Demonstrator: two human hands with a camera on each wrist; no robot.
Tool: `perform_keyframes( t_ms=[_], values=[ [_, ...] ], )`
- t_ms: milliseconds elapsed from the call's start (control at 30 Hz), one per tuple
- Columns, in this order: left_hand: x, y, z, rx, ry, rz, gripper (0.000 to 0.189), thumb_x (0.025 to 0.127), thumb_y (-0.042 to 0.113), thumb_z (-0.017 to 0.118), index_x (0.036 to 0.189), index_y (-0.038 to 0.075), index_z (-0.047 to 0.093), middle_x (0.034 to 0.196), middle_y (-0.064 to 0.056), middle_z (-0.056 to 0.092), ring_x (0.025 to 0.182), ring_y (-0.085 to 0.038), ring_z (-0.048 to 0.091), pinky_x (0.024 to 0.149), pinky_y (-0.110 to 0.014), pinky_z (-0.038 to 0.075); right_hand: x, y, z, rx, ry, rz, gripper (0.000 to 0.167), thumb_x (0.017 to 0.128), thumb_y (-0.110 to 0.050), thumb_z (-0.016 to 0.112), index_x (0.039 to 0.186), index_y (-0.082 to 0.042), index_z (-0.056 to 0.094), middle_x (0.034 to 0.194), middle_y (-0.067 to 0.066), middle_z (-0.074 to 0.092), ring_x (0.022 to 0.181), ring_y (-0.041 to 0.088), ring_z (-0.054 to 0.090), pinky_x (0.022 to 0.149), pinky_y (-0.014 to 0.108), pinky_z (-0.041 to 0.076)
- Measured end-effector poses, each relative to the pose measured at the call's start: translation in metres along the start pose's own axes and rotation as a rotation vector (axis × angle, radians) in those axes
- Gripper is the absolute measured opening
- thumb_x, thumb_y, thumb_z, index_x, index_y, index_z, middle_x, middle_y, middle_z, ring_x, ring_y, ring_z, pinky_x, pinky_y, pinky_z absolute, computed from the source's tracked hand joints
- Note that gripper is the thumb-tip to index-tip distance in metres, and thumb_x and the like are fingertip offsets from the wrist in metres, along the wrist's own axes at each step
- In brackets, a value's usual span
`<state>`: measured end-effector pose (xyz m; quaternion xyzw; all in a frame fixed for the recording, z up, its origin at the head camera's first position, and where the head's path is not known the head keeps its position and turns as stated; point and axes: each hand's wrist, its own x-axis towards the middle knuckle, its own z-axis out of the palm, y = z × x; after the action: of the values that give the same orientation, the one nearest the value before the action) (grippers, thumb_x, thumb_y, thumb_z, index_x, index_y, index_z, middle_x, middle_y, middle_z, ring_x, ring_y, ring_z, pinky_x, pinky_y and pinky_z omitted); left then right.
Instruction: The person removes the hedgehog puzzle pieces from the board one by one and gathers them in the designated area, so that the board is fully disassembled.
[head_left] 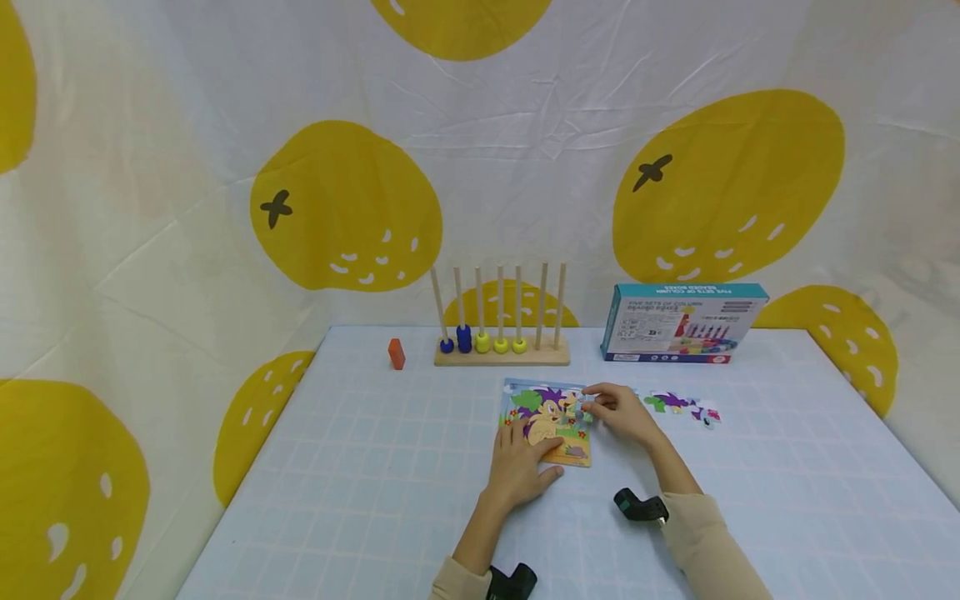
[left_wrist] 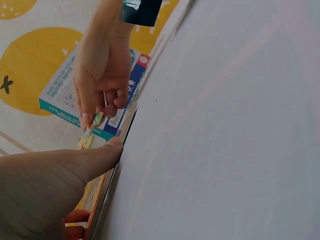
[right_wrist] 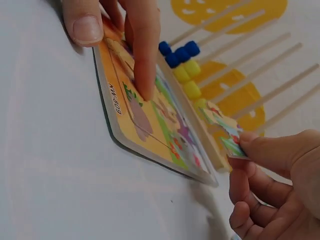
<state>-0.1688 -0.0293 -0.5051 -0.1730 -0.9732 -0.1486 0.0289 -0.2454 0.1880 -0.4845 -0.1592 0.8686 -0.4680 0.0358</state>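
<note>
A cartoon jigsaw puzzle board (head_left: 573, 452) lies flat on the table, with a purple-haired animal pictured on it. My left hand (head_left: 516, 468) rests on its near left part, fingers spread over the picture; in the right wrist view one extended finger touches the surface, and the thumb is by the board's edge. Over the board's right side, my right hand (head_left: 624, 412) pinches a puzzle piece (right_wrist: 227, 131) between thumb and fingertips. That piece is held tilted, raised off the picture in the right wrist view, while the other fingers curl below.
Several loose puzzle pieces (head_left: 678, 403) lie right of the board. Behind it stands a wooden peg rack (head_left: 498, 358) with blue and yellow beads. An orange block (head_left: 396, 354) is at the back left, and a bead-set box (head_left: 678, 325) stands at the back right.
</note>
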Motion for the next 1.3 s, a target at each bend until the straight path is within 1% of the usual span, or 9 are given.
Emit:
perform_keyframes(
  t_ms=[200, 433, 533, 700, 833, 867, 933, 1133, 1300],
  values=[
    [-0.001, 0.000, -0.001, -0.010, 0.010, 0.007, 0.042, 0.085, 0.047, 0.062, 0.126, 0.035, 0.060, 0.136, -0.017, 0.038, 0.124, -0.034, 0.031, 0.106, -0.052, 0.024, -0.016, 0.008, -0.021, 0.026, 0.058, 0.059, 0.035, 0.088, -0.017, 0.066, 0.114, 0.005, 0.060, 0.079, 0.008, 0.065, 0.068, 0.016, 0.054, 0.060, 0.025, 0.043],
    [-0.001, -0.001, 0.000, -0.007, 0.018, 0.015, 0.043, 0.085, 0.047, 0.062, 0.126, 0.034, 0.060, 0.135, -0.016, 0.038, 0.124, -0.034, 0.031, 0.106, -0.051, 0.025, -0.046, 0.021, -0.058, -0.050, 0.131, 0.150, 0.042, 0.088, -0.025, 0.067, 0.118, 0.004, 0.059, 0.087, 0.011, 0.070, 0.074, 0.011, 0.058, 0.066, 0.025, 0.045],
    [-0.001, -0.001, 0.001, -0.016, 0.027, 0.019, 0.043, 0.085, 0.047, 0.063, 0.125, 0.034, 0.060, 0.136, -0.016, 0.038, 0.124, -0.034, 0.031, 0.105, -0.052, 0.025, -0.062, 0.029, -0.076, -0.096, 0.155, 0.200, 0.043, 0.090, -0.027, 0.064, 0.120, 0.003, 0.058, 0.094, 0.016, 0.069, 0.079, 0.014, 0.059, 0.069, 0.028, 0.047],
    [0.000, -0.003, 0.004, -0.020, 0.047, 0.025, 0.043, 0.084, 0.047, 0.064, 0.125, 0.034, 0.060, 0.135, -0.016, 0.038, 0.123, -0.033, 0.030, 0.105, -0.051, 0.025, -0.088, 0.043, -0.101, -0.168, 0.177, 0.287, 0.053, 0.091, -0.038, 0.060, 0.124, 0.003, 0.055, 0.101, 0.022, 0.067, 0.086, 0.023, 0.060, 0.073, 0.037, 0.049],
    [0.000, -0.002, 0.003, -0.024, 0.038, 0.019, 0.043, 0.085, 0.047, 0.063, 0.125, 0.034, 0.060, 0.136, -0.016, 0.037, 0.124, -0.033, 0.030, 0.106, -0.052, 0.025, -0.106, 0.056, -0.118, -0.209, 0.188, 0.318, 0.055, 0.092, -0.039, 0.058, 0.125, 0.005, 0.054, 0.099, 0.022, 0.068, 0.081, 0.012, 0.057, 0.069, 0.033, 0.046],
    [0.000, -0.002, 0.001, -0.032, 0.020, 0.012, 0.043, 0.085, 0.047, 0.063, 0.126, 0.034, 0.059, 0.137, -0.017, 0.037, 0.125, -0.034, 0.030, 0.107, -0.052, 0.024, -0.109, 0.059, -0.121, -0.216, 0.194, 0.324, 0.055, 0.092, -0.039, 0.058, 0.124, 0.005, 0.054, 0.098, 0.022, 0.068, 0.079, 0.008, 0.056, 0.068, 0.031, 0.046],
    [0.000, -0.001, 0.001, -0.036, 0.017, 0.011, 0.043, 0.085, 0.047, 0.063, 0.126, 0.034, 0.059, 0.138, -0.017, 0.036, 0.125, -0.034, 0.030, 0.107, -0.052, 0.024, -0.116, 0.065, -0.127, -0.230, 0.201, 0.344, 0.057, 0.091, -0.041, 0.059, 0.124, 0.006, 0.053, 0.097, 0.021, 0.068, 0.076, 0.003, 0.053, 0.065, 0.028, 0.043],
    [-0.001, -0.001, 0.001, -0.033, 0.013, 0.018, 0.043, 0.086, 0.047, 0.062, 0.126, 0.034, 0.060, 0.137, -0.017, 0.037, 0.124, -0.034, 0.030, 0.106, -0.052, 0.024, -0.126, 0.073, -0.140, -0.260, 0.197, 0.392, 0.060, 0.091, -0.044, 0.057, 0.123, 0.007, 0.053, 0.096, 0.022, 0.068, 0.077, 0.004, 0.051, 0.067, 0.032, 0.040],
    [0.000, -0.002, 0.001, -0.021, 0.013, 0.018, 0.043, 0.086, 0.047, 0.062, 0.127, 0.034, 0.059, 0.136, -0.017, 0.037, 0.123, -0.034, 0.031, 0.106, -0.051, 0.025, -0.126, 0.079, -0.140, -0.289, 0.189, 0.378, 0.055, 0.093, -0.039, 0.056, 0.119, 0.009, 0.055, 0.091, 0.020, 0.068, 0.079, 0.015, 0.053, 0.067, 0.033, 0.038]
  ],
)
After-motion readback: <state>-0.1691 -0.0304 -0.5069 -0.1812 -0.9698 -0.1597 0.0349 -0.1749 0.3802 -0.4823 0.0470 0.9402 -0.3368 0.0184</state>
